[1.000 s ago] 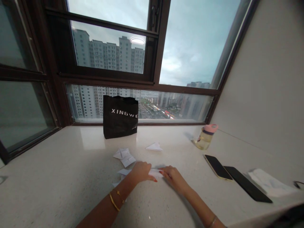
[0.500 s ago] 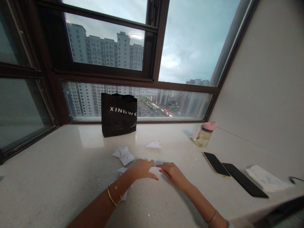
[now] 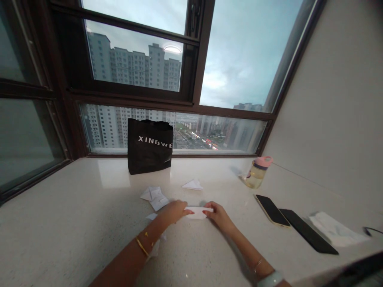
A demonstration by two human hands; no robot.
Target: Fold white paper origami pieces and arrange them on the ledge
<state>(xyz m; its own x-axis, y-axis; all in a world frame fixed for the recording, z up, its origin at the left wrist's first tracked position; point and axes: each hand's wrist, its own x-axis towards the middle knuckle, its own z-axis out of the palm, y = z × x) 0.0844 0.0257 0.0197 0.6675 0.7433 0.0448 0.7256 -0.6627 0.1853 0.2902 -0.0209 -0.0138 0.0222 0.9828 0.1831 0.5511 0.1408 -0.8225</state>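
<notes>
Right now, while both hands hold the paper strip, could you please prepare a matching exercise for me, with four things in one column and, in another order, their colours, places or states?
Things:
1. Bag
2. Bottle
3. Paper strip
4. Phone

Descriptions:
A. Pink at the top
B. Lying flat, dark with a pale edge
C. Black, standing upright
D. Held between left hand and right hand

Right pairs: 1-C, 2-A, 3-D, 4-B
</notes>
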